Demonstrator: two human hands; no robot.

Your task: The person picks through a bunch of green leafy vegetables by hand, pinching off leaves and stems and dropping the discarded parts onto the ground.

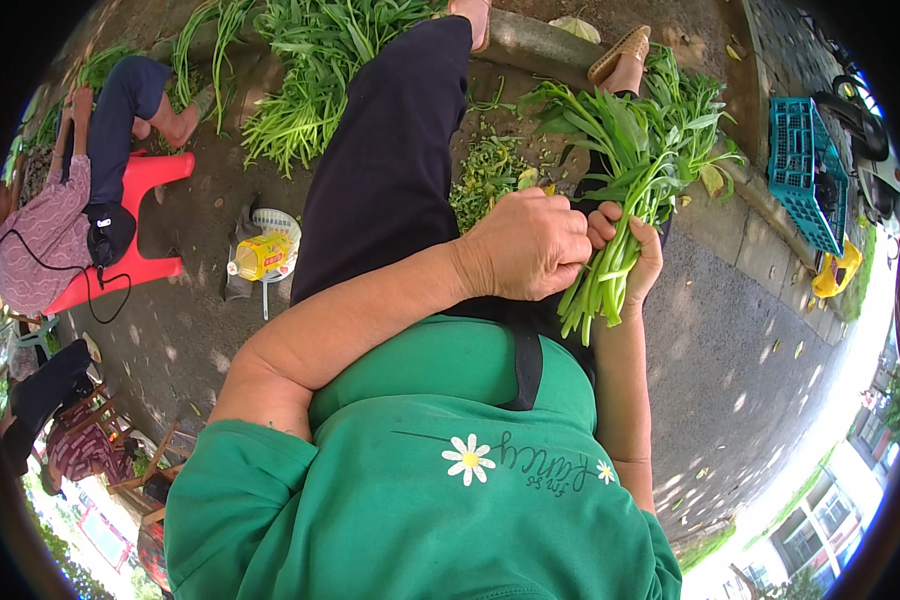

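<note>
A bunch of leafy greens that looks like water spinach (626, 150) rises from my right hand (641, 251). The thumb and fingers wrap around its pale hollow-looking stems, and the cut ends point down towards my lap. Beside the stems is my left hand (529, 244), back side up, with curled fingers close to the fingers of the right. Whether it pinches anything is hidden. Between my legs, a heap of torn leaves and trimmings (487, 176) lies on the ground. Past my left knee a large pile of the same greens (307, 82) is spread out.
A yellow-labelled plastic bottle (262, 256) lies on a hand fan (281, 225) to my left. Further left, a person (45, 225) sits on a red plastic stool (131, 225). A concrete kerb (540, 46) runs ahead; a teal plastic crate (806, 176) stands at right.
</note>
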